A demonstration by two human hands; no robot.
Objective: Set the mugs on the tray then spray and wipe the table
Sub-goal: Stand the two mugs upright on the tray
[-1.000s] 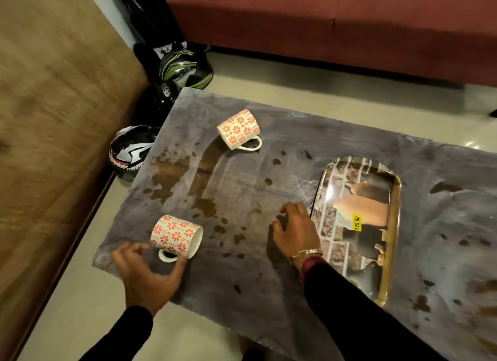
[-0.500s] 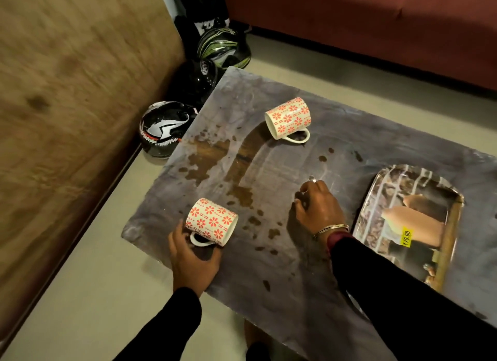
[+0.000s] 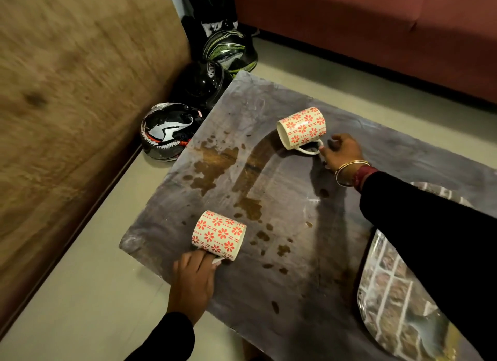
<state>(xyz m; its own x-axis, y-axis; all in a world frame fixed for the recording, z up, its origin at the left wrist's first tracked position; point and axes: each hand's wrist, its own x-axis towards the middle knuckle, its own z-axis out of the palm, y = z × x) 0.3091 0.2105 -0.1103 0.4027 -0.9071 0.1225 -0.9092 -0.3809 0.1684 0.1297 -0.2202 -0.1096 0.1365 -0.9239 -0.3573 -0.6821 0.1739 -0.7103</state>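
Two white mugs with red flower patterns lie on their sides on the grey table [image 3: 295, 280]. The near mug [image 3: 218, 234] is at the table's near left corner, and my left hand [image 3: 194, 280] has its fingers on the mug's handle. The far mug [image 3: 301, 128] lies further back; my right hand [image 3: 341, 152] pinches its handle from the right. Brown spilled liquid [image 3: 215, 164] spreads between the mugs. The shiny metal tray [image 3: 390, 307] sits at the right, partly hidden by my right sleeve.
Three motorcycle helmets stand on the floor left of the table: a black-and-white one [image 3: 168, 130], a black one [image 3: 200, 82] and a green-striped one [image 3: 228, 50]. A wooden panel [image 3: 67, 105] rises at the left. A red sofa [image 3: 376, 24] runs along the back.
My right hand has moved from the table's middle to the far mug's handle. My left hand has closed onto the near mug's handle. The view has shifted left.
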